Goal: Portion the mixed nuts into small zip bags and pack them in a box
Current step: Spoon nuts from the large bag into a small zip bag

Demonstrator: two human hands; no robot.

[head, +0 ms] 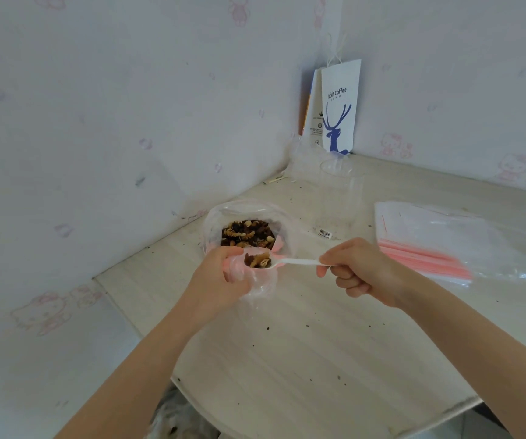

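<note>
A large clear bag of mixed nuts stands open on the table near the wall. Just in front of it my left hand grips a small clear zip bag with a pink strip, holding its mouth open. My right hand pinches the handle of a white plastic spoon. The spoon's bowl carries a heap of nuts and sits at the mouth of the small bag. No box is in view.
A stack of empty zip bags with pink strips lies on the right of the pale wood table. A clear plastic cup stands behind. A white coffee paper bag leans in the corner. Crumbs dot the table.
</note>
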